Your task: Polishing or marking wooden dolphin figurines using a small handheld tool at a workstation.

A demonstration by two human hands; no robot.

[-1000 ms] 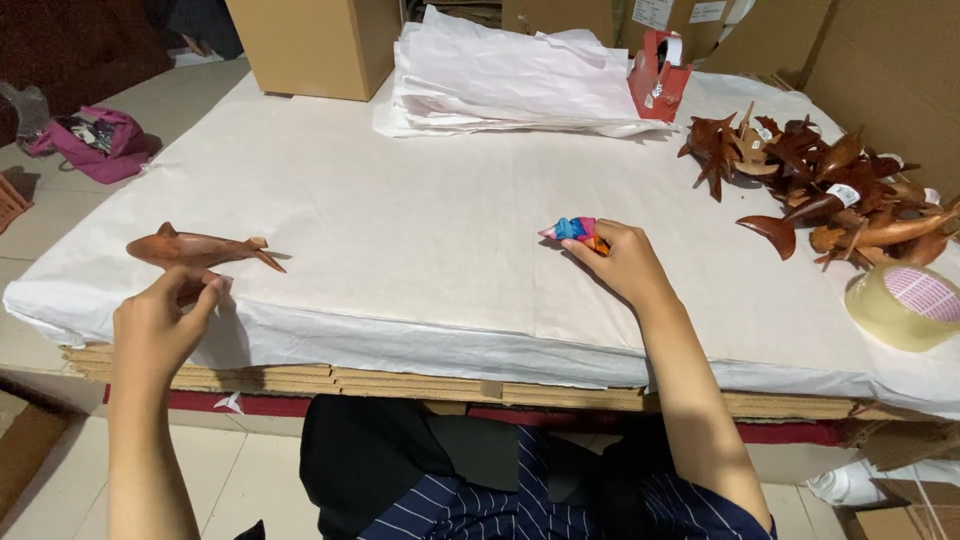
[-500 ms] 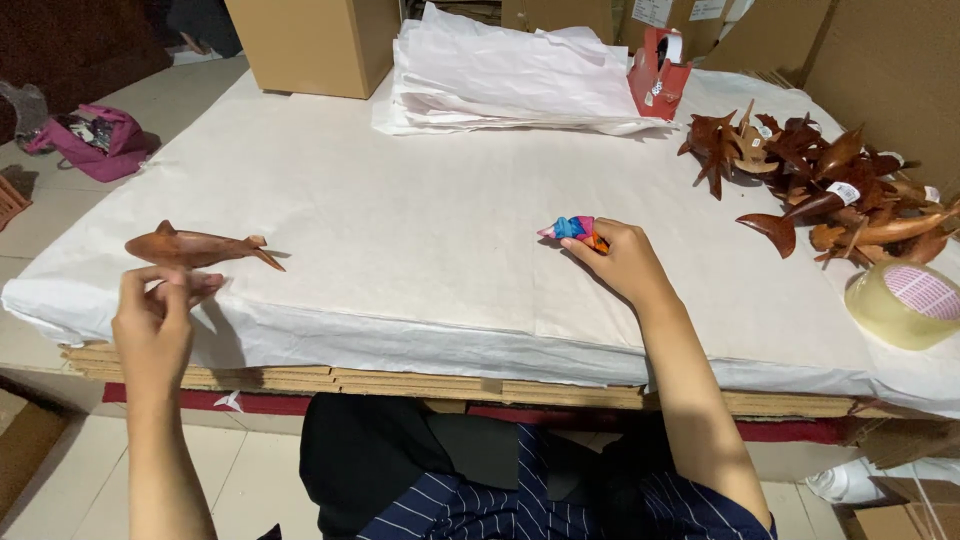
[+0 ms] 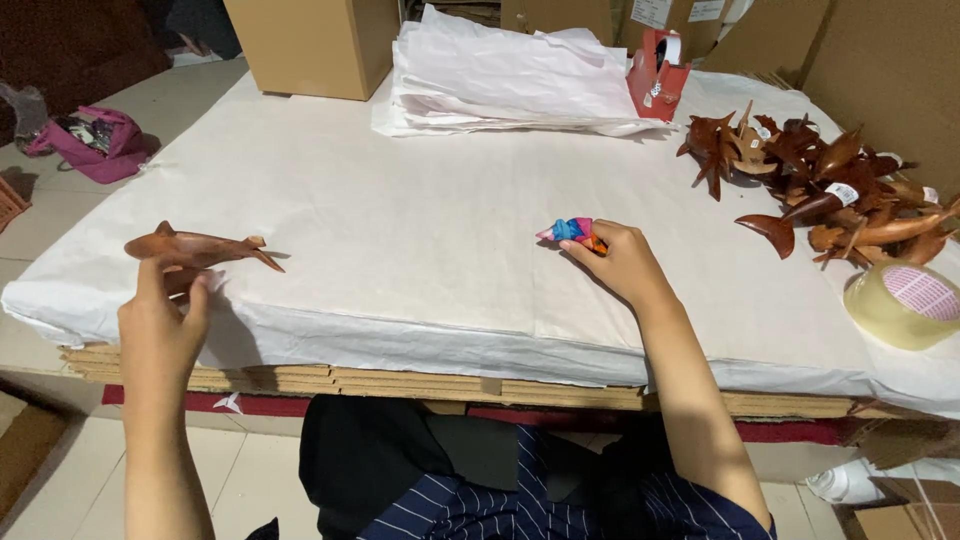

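On the floor past the table's left edge lies a pink bag (image 3: 95, 148). Over the near left corner of the paper-covered table (image 3: 400, 230), the left hand (image 3: 160, 325) is raised, its fingertips pinching the underside of a brown wooden fish carving (image 3: 200, 247), which it holds level just above the paper with the pointed end turned right. At the far edge stands a plain cardboard box (image 3: 310, 45), and just to its right a thick stack of white paper sheets (image 3: 510, 80) lies flat. Near the middle of the table the right hand (image 3: 620, 262) rests on the paper, its fingers curled together around a small multicoloured object (image 3: 572, 231) in blue, pink and orange; only the object's left end shows beyond the fingertips. By the far edge, just right of the paper stack, a red tape dispenser (image 3: 657, 72) stands upright. Toward the right edge a heap of dark brown wooden carvings (image 3: 820, 185) lies jumbled, several touching one another. Near the right front corner a roll of clear tape (image 3: 905, 305) lies flat, close to the heap.
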